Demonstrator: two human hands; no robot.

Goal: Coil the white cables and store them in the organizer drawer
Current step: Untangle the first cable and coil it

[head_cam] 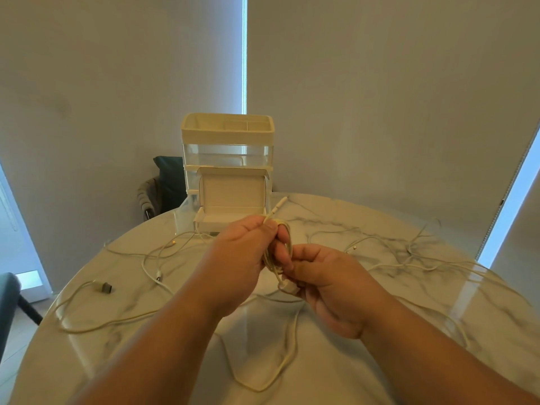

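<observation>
White cable (pixel 287 244), wound into a small thin coil, is held above the tabletop (pixel 380 361). The left hand (pixel 236 258) grips its top and the right hand (pixel 330 285) pinches its lower end by a plug. Fingers hide much of the coil. Other loose cables (pixel 152 267) sprawl across the tabletop, their ends hard to trace.

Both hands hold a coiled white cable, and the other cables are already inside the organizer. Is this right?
No: the head view shows the other cables loose on the table, outside the organizer. The left hand and right hand do hold the coiled cable.
</observation>
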